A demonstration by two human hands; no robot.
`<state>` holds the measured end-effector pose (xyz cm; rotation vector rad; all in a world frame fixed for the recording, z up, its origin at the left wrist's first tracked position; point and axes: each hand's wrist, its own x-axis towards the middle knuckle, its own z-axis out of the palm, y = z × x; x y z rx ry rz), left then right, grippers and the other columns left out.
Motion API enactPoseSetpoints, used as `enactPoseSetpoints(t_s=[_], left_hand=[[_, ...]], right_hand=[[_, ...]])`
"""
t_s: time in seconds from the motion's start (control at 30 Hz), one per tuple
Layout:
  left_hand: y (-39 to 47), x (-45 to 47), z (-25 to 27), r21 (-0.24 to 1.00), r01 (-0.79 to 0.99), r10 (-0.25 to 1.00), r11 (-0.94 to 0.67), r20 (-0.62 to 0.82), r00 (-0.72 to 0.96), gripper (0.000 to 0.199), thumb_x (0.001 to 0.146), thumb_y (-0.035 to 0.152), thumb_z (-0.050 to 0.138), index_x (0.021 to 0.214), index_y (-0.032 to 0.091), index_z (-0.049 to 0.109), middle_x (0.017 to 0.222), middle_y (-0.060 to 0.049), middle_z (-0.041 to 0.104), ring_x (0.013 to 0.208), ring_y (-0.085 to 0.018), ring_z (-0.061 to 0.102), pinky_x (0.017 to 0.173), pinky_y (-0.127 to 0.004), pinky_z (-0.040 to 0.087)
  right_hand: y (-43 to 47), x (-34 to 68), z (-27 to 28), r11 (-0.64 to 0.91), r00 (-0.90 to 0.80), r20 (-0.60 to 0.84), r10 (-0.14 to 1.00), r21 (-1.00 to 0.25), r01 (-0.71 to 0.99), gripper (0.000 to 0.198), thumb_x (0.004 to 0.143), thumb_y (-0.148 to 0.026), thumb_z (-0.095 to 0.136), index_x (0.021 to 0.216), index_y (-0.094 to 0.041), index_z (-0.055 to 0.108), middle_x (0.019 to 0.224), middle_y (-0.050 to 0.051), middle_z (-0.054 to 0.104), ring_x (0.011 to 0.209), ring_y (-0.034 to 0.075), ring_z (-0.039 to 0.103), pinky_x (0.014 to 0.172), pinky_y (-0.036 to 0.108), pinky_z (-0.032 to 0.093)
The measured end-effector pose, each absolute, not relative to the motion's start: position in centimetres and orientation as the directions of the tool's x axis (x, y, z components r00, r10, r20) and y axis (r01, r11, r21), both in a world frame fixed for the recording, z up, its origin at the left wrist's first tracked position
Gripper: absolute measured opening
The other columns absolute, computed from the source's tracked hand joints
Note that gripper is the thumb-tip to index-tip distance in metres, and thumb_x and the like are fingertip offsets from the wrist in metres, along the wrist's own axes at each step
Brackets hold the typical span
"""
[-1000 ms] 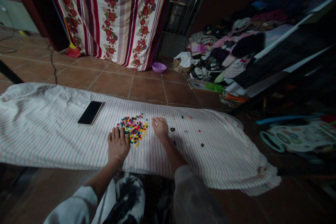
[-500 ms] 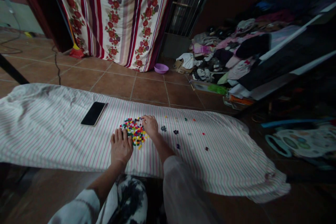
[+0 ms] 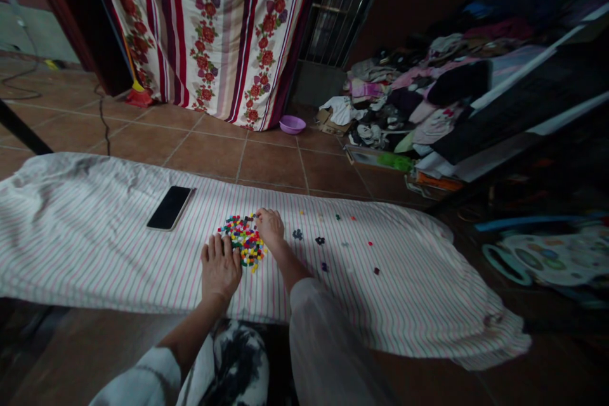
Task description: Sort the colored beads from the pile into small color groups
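A pile of tiny multicoloured blocks lies on the striped cloth. My left hand rests flat at the pile's near left edge, fingers stretched out. At the pile's right side is my right hand, its fingers bent together on the blocks; what they pinch, if anything, is hidden. Right of it sit small sorted groups: grey blocks, black blocks and dark purple blocks. Farther out lie a red block, dark brown blocks, a green block and a yellow block.
To the left of the pile a phone lies on the cloth. Beyond the cloth's far edge, a purple basin stands on the tiled floor by a flowered curtain. A heap of clothes fills the back right.
My right hand has shifted very slightly left over the pile's edge. My left hand stays where it was, and the block groups look the same.
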<state>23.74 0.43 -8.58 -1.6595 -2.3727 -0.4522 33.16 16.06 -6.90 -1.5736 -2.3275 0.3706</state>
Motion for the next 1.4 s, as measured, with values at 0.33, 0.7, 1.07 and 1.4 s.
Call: enactPoseSetpoints(t_s=[0.33, 0.7, 1.07, 1.4], left_hand=[[0.5, 23.7, -8.8, 0.175, 0.937, 0.868, 0.302, 0.356, -0.346, 0.054, 0.091, 0.036, 0.033, 0.13, 0.004, 0.052, 0.137, -0.024, 0.05, 0.132, -0.036, 0.042, 0.107, -0.051, 0.032], [0.4, 23.7, -8.8, 0.141, 0.94, 0.863, 0.31, 0.374, -0.34, 0.053, 0.091, 0.037, 0.033, 0.129, 0.005, 0.053, 0.136, -0.023, 0.051, 0.131, -0.034, 0.043, 0.106, -0.05, 0.033], [0.3, 23.7, -8.6, 0.155, 0.939, 0.867, 0.306, 0.362, -0.342, 0.052, 0.091, 0.037, 0.033, 0.129, 0.006, 0.053, 0.137, -0.024, 0.05, 0.13, -0.035, 0.043, 0.106, -0.05, 0.031], [0.3, 23.7, -8.6, 0.151, 0.939, 0.867, 0.309, 0.36, -0.344, 0.053, 0.091, 0.036, 0.033, 0.129, 0.005, 0.053, 0.136, -0.023, 0.051, 0.13, -0.035, 0.043, 0.107, -0.05, 0.032]], right_hand=[[16.1, 32.9, -7.0, 0.331, -0.315, 0.107, 0.943, -0.367, 0.869, 0.017, 0.087, -0.018, 0.054, 0.094, -0.025, 0.068, 0.094, 0.005, 0.069, 0.095, 0.02, 0.056, 0.083, 0.029, 0.038], [16.0, 34.3, -7.2, 0.345, -0.309, 0.153, 0.938, -0.432, 0.833, 0.021, 0.091, -0.02, 0.05, 0.095, -0.025, 0.069, 0.097, 0.004, 0.07, 0.094, 0.019, 0.058, 0.085, 0.027, 0.039], [15.7, 36.7, -7.2, 0.276, -0.233, 0.15, 0.961, -0.589, 0.759, 0.024, 0.092, -0.024, 0.046, 0.101, -0.027, 0.068, 0.093, 0.0, 0.072, 0.086, 0.016, 0.065, 0.075, 0.024, 0.044], [15.8, 41.0, -7.4, 0.256, -0.179, 0.184, 0.966, -0.632, 0.732, 0.028, 0.087, -0.02, 0.047, 0.102, -0.027, 0.071, 0.098, 0.001, 0.072, 0.091, 0.017, 0.064, 0.082, 0.026, 0.046]])
